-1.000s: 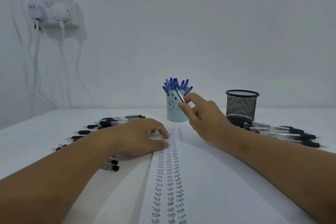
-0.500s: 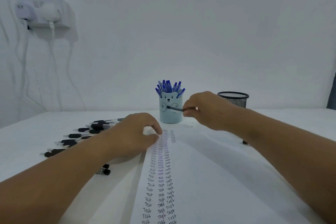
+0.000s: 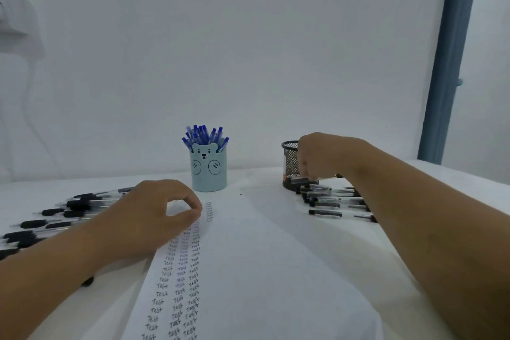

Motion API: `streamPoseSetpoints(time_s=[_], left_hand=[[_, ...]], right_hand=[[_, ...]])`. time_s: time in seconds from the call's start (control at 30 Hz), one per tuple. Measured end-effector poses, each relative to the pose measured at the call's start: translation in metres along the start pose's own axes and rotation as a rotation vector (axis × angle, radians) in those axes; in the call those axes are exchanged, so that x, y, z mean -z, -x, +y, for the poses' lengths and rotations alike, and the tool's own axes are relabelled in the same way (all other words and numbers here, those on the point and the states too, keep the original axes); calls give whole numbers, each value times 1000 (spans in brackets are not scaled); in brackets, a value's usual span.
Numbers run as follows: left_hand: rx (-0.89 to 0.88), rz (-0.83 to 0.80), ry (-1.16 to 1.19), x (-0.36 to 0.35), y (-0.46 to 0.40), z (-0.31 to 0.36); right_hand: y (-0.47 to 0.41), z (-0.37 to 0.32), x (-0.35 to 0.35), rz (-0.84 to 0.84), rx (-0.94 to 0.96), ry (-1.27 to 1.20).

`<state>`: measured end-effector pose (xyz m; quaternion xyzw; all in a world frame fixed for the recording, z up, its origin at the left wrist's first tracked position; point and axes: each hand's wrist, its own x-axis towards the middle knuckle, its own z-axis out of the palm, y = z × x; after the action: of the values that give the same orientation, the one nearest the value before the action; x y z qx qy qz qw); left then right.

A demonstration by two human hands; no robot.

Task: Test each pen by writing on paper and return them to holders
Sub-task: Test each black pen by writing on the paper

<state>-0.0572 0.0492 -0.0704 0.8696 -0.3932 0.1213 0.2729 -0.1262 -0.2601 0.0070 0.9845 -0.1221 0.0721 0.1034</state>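
Observation:
A long paper sheet (image 3: pixel 256 270) with columns of handwritten "Test" runs down the table's middle. My left hand (image 3: pixel 154 218) rests on its left edge, fingers loosely curled, thumb tip meeting the index finger, nothing in it. A pale blue bear pen holder (image 3: pixel 209 174) full of blue pens (image 3: pixel 204 135) stands behind the sheet. To the right stands a black mesh holder (image 3: pixel 290 165). My right hand (image 3: pixel 325 157) reaches down in front of it and pinches a black pen (image 3: pixel 303 180) at the far end of a pile of black pens (image 3: pixel 328 203).
Another spread of black-grip pens (image 3: pixel 55 218) lies on the white table to the left, partly under my left forearm. A blue post (image 3: pixel 447 63) stands at the right against the white wall. Bare tabletop shows between the two holders.
My right hand left the bear holder and moved right to the black pens by the mesh holder. The view swung right. My left hand stayed on the paper.

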Motion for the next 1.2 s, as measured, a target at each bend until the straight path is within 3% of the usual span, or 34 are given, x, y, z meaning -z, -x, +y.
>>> streamPoseSetpoints(time_s=[0.2,0.57,0.73,0.93,1.2], left_hand=[[27,24,19,2,0,1],[37,32,46,7,-1,2],[95,50,68,21,-4,-1],[180,13,-55,44,-3,-25],[338,-139,-132,68,8,-49]], right_hand=[[-3,5,-2,-77,-23,95],[25,-25,22,58,-117,179],[36,-79,23,227,82,73],[31,-134,-22,247,329,-62],[20,-139,-47,212,369,-264]])
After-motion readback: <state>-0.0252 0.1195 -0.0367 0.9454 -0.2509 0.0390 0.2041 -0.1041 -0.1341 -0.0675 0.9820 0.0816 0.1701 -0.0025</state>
